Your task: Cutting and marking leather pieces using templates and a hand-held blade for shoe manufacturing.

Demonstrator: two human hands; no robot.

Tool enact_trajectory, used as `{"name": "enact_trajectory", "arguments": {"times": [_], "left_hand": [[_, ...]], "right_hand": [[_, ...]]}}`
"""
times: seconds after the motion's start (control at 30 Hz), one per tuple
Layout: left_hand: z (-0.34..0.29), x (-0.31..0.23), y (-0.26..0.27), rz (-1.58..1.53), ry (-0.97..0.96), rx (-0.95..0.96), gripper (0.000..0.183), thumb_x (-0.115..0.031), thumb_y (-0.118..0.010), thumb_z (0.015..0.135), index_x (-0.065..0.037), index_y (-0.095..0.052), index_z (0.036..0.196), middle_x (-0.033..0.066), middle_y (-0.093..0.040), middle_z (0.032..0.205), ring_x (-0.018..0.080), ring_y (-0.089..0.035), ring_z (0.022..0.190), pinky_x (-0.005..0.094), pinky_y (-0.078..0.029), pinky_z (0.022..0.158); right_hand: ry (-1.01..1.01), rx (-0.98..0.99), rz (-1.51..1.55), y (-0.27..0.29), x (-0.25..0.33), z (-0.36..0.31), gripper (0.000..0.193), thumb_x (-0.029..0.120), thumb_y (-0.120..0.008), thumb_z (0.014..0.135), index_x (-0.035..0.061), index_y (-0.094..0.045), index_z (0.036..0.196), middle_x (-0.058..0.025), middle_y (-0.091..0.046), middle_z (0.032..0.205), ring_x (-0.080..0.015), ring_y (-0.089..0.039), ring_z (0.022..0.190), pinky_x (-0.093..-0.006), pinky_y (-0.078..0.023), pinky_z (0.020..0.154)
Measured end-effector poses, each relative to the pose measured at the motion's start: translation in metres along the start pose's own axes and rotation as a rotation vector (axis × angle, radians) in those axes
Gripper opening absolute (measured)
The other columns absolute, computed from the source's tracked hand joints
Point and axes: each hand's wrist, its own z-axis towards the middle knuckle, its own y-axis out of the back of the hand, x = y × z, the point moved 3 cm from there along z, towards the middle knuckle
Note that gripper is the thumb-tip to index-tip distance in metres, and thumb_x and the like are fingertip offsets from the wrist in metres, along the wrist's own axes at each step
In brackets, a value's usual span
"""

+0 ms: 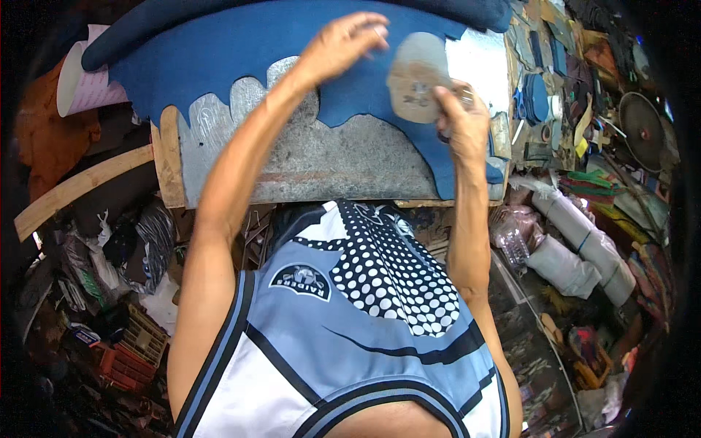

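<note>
My right hand point(464, 120) grips a flat, sole-shaped pattern piece point(418, 77), greyish tan and worn, by its lower right edge, thumb on top. Something small and dark shows under those fingers; I cannot make out what it is. Up and to the left, my left hand point(347, 45) is raised over the blue sheet, slightly blurred, its fingers loosely apart with nothing visible in them. Beneath both hands spreads a large blue sheet of leather-like material point(190, 58). Its near edge is scalloped with rounded cut-outs, where the grey board point(350, 160) shows through.
A dark blue roll point(292, 9) lies along the far edge. At the right, a side bench holds dark blue cut pieces point(537, 98). Wrapped white rolls point(584, 233) lie lower right, with plastic crates point(131, 358) lower left. A wooden beam point(87, 186) juts from the bench's left side.
</note>
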Motion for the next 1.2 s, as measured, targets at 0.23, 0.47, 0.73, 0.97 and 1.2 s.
{"name": "enact_trajectory", "arguments": {"times": [0.23, 0.47, 0.73, 0.97, 1.2], "left_hand": [[0.017, 0.104, 0.058, 1.274, -0.193, -0.016, 0.074, -0.055, -0.051, 0.095, -0.002, -0.042, 0.146, 0.0271, -0.028, 0.156, 0.0434, -0.021, 0.146, 0.0545, -0.017, 0.119], [-0.019, 0.078, -0.024, 1.256, -0.126, 0.037, 0.075, -0.062, -0.038, 0.098, -0.01, -0.037, 0.151, 0.0161, -0.018, 0.162, 0.0359, -0.009, 0.151, 0.0494, -0.007, 0.123], [-0.098, 0.055, -0.126, 0.94, -0.169, 0.242, 0.074, -0.061, -0.04, 0.098, -0.007, -0.039, 0.149, 0.0188, -0.024, 0.16, 0.037, -0.014, 0.15, 0.0515, -0.012, 0.122], [-0.146, 0.04, -0.075, 0.875, 0.241, -0.416, 0.065, -0.042, -0.053, 0.099, 0.0, -0.038, 0.147, 0.0314, -0.026, 0.154, 0.0462, -0.019, 0.146, 0.0528, -0.016, 0.12], [-0.123, 0.043, -0.03, -0.786, 0.546, -0.605, 0.041, -0.014, -0.053, 0.1, 0.002, -0.046, 0.138, 0.0224, -0.054, 0.134, 0.0186, -0.062, 0.106, 0.0323, -0.053, 0.082]], "right_hand": [[-0.042, -0.232, 0.028, 0.096, -0.039, 0.003, 0.054, 0.002, -0.068, 0.086, -0.0033, -0.047, 0.135, -0.0047, -0.059, 0.081, -0.0121, -0.056, 0.062, -0.0239, -0.047, 0.05], [0.002, -0.291, 0.158, 0.118, -0.04, 0.009, 0.037, 0.003, -0.066, 0.089, 0.0011, -0.052, 0.124, -0.0051, -0.058, 0.077, -0.0138, -0.057, 0.06, -0.0271, -0.048, 0.051], [0.022, -0.13, 0.099, 0.074, -0.016, 0.061, 0.031, 0.006, -0.066, 0.09, -0.0025, -0.058, 0.119, -0.004, -0.06, 0.073, -0.0107, -0.056, 0.056, -0.0232, -0.047, 0.049], [-0.166, -0.008, 0.316, 0.048, -0.072, 0.035, 0.029, 0.008, -0.065, 0.09, 0.0018, -0.054, 0.116, -0.0036, -0.058, 0.075, -0.0124, -0.056, 0.058, -0.0262, -0.05, 0.05], [-0.163, -0.042, 0.457, 0.057, -0.082, 0.023, 0.029, 0.009, -0.065, 0.09, 0.0003, -0.054, 0.116, -0.0041, -0.058, 0.074, -0.0119, -0.056, 0.057, -0.0258, -0.05, 0.049]]}}
